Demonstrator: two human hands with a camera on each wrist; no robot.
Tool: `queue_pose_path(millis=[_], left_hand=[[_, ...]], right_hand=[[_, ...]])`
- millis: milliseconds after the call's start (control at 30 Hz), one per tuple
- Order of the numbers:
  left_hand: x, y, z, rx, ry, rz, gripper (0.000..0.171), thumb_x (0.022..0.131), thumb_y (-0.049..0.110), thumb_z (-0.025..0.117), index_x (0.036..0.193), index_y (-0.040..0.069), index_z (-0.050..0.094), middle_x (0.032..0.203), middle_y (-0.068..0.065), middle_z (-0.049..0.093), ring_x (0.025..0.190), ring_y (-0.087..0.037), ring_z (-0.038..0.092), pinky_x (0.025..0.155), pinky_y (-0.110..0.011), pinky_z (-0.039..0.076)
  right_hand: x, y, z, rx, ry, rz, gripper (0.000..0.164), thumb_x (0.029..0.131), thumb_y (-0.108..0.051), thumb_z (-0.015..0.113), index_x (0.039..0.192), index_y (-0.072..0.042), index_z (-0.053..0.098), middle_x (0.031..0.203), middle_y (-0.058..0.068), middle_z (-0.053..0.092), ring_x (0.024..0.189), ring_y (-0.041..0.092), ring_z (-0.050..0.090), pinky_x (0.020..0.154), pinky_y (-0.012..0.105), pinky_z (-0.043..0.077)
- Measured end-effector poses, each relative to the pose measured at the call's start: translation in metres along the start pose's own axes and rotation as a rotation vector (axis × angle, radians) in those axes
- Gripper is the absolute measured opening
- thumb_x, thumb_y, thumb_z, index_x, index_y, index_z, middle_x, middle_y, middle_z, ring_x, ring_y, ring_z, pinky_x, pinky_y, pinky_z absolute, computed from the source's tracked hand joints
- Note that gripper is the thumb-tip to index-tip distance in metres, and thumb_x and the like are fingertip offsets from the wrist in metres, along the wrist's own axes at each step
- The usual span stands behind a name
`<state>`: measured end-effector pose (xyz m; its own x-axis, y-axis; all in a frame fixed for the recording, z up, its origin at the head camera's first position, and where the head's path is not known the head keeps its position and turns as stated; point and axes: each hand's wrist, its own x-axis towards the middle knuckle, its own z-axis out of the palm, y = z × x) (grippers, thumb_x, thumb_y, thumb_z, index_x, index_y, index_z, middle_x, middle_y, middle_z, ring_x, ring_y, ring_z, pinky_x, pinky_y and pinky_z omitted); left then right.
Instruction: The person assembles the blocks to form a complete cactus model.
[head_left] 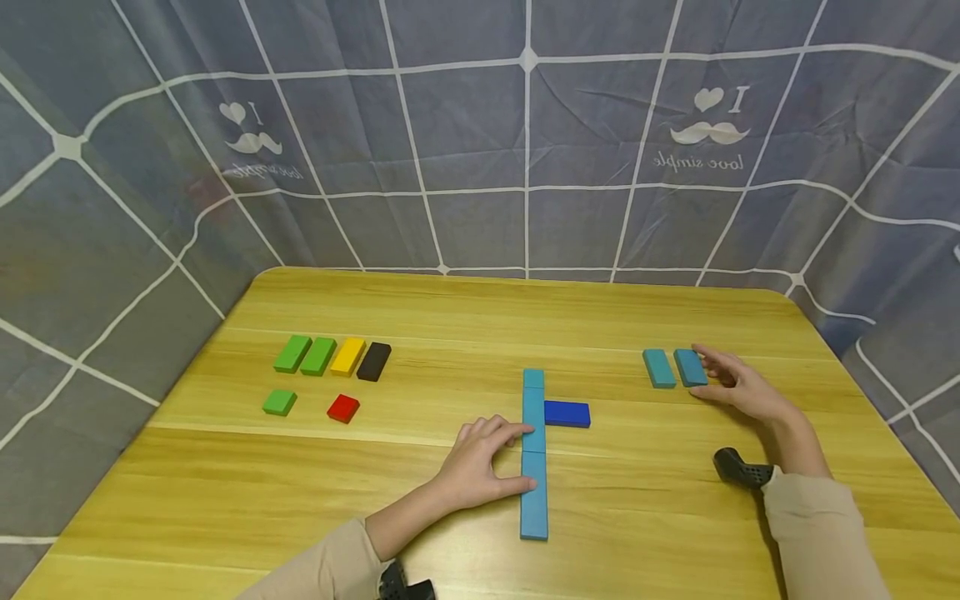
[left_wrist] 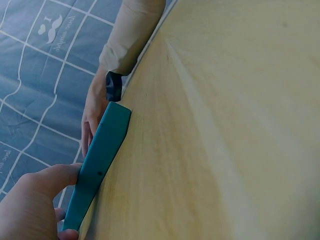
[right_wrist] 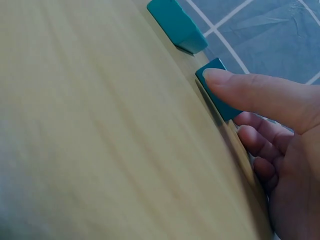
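Light blue blocks stand end to end in a straight column (head_left: 534, 512) on the wooden table. Against the column's right side lies a dark blue block (head_left: 567, 414). My left hand (head_left: 474, 471) rests its thumb and index fingertips on two blocks of the column; the left wrist view shows the thumb at a teal-looking block's side (left_wrist: 97, 167). At the right, my right hand (head_left: 750, 392) pinches a light blue block (head_left: 689, 367) by its two ends, thumb on the near end (right_wrist: 217, 92). A matching block (head_left: 658, 368) lies just left of it.
At the left lie two green blocks (head_left: 292, 354), a yellow block (head_left: 348, 357) and a black block (head_left: 374, 362) in a row. Nearer are a small green block (head_left: 280, 402) and a small red block (head_left: 343, 408). A grey checked curtain (head_left: 465, 158) hangs behind the table.
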<state>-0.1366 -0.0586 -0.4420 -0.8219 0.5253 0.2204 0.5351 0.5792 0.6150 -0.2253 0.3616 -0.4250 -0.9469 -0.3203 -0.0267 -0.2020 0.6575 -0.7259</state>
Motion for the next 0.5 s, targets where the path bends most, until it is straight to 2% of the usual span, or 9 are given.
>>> queue_pose_path(millis=[100,167,333,500], left_hand=[[-0.0001,0.0,-0.0001,0.0,0.0,-0.001,0.06,0.073,0.045,0.071,0.125,0.019,0.055,0.09,0.009,0.049,0.083,-0.008,0.04,0.084,-0.035,0.03],[0.0001,0.0001,-0.0003,-0.002,0.0,0.0,0.06,0.073,0.045,0.071,0.125,0.019,0.055,0.09,0.009,0.049,0.083,-0.008,0.04,0.084,-0.035,0.03],[0.0004,-0.0001,-0.0005,-0.001,0.004,0.004,0.06,0.073,0.045,0.071,0.125,0.019,0.055,0.09,0.009,0.049,0.083,-0.009,0.04,0.085,-0.036,0.03],[-0.0001,-0.0002,0.0001,0.002,0.005,0.001,0.06,0.073,0.046,0.071,0.125,0.019,0.055,0.09,0.009,0.049,0.084,-0.009,0.04,0.084,-0.035,0.03]], right_hand=[[0.0002,0.0023,-0.0007,0.014,-0.007,-0.015,0.07,0.088,-0.013,0.06,0.143,0.004,0.019,0.126,0.025,0.035,0.101,0.004,0.036,0.079,0.017,0.031],[0.0004,0.0037,-0.0005,0.034,-0.001,-0.033,0.068,0.089,-0.011,0.059,0.142,0.006,0.021,0.122,0.022,0.037,0.096,-0.002,0.035,0.078,0.016,0.031],[0.0023,0.0072,0.0022,0.085,0.037,-0.077,0.061,0.087,-0.007,0.06,0.136,0.011,0.028,0.108,0.011,0.04,0.087,0.003,0.037,0.073,0.018,0.031],[0.0023,0.008,0.0046,0.096,0.08,-0.076,0.059,0.084,-0.004,0.063,0.132,0.011,0.032,0.1,0.006,0.041,0.083,0.006,0.039,0.07,0.018,0.032]])
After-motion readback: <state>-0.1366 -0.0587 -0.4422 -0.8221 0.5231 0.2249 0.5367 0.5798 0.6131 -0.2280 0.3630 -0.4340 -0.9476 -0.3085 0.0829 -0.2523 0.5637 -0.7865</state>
